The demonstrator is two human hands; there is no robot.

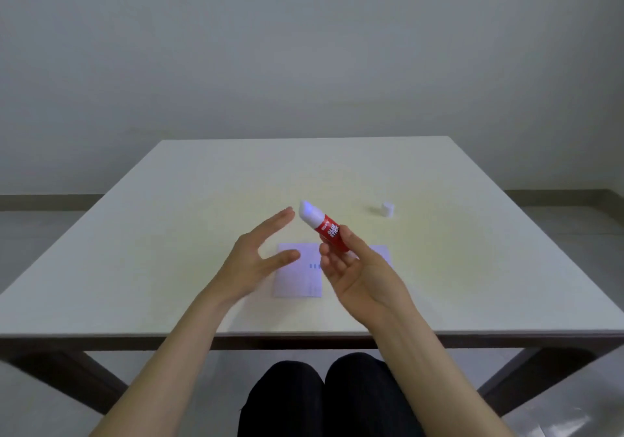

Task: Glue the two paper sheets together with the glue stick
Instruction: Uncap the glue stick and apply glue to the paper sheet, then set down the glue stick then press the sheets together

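My right hand grips the lower end of a red glue stick with white lettering. Its white glue tip is bare and points up and to the left, above the table. My left hand hovers open just left of the stick, fingers spread, holding nothing. Below both hands two pale paper sheets lie flat side by side on the table: the left sheet shows small blue marks near its right edge, and the right sheet is mostly hidden by my right hand.
The glue stick's white cap stands on the white table to the back right of the sheets. The table's near edge runs just above my knees, and a plain wall stands behind its far edge.
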